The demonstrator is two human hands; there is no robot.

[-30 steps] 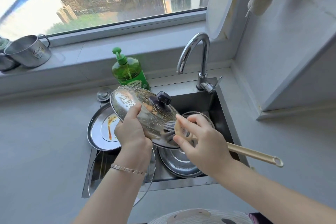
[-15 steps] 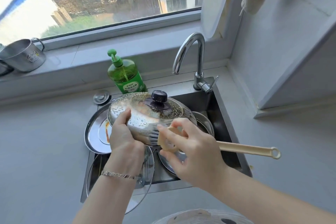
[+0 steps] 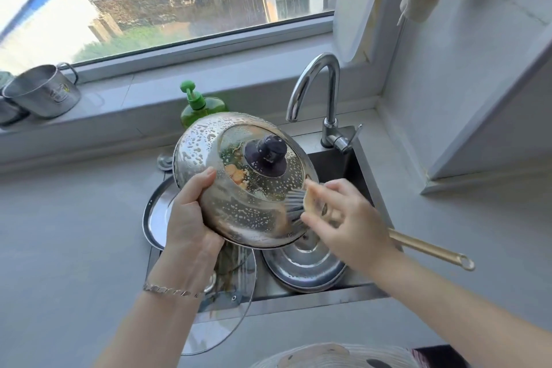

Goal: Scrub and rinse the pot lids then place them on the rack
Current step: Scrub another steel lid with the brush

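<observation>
While the left hand [image 3: 191, 218] holds the soapy lid [image 3: 239, 176] tilted over the sink [image 3: 313, 296], fingers clamped on its rim at 8 o'clock, the right hand [image 3: 343, 224] puts a brush [image 3: 430, 251] to the lid at 4 o'clock. Its fingers look curled round the brush, but they are blurry. I think the scrubbing is only partly done: orange bits show on the lid. No water runs from the tap [image 3: 322, 89]. Below lie a steel lid [image 3: 304, 266], a glass lid [image 3: 230, 293] and a flat lid [image 3: 158, 215]. No rack shows.
</observation>
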